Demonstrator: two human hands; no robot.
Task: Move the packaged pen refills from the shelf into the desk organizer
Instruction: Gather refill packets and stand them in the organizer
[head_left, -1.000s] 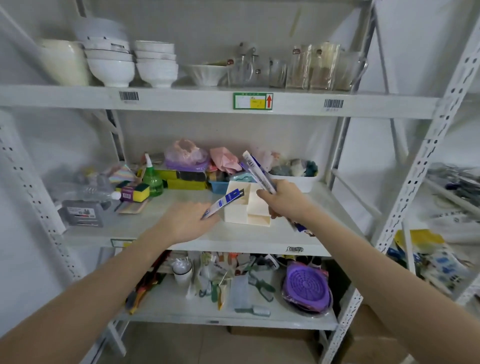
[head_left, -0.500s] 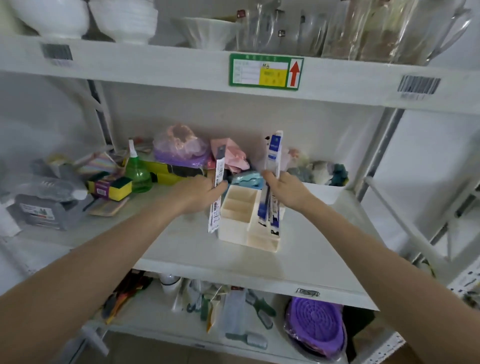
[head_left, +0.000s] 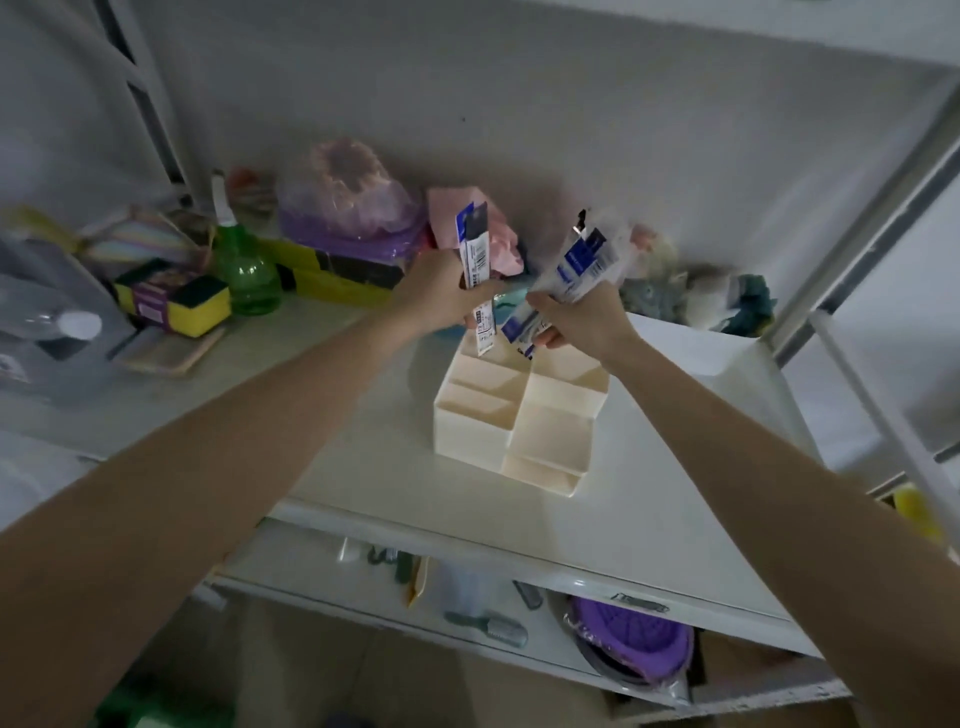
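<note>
1. Left hand clenched around one refill packet, held near upright, lower end hanging just above organizer's back left compartment
2. Right hand gripping a bundle of refill packets, fanned up and right, above the back edge
3. Cream desk organizer standing on white shelf, compartments looking empty
4. Green spray bottle, yellow sponge pack well left

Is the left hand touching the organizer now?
Apart. In the head view the left hand holds a refill pack above and behind the organizer, with shelf visible between them.
</note>
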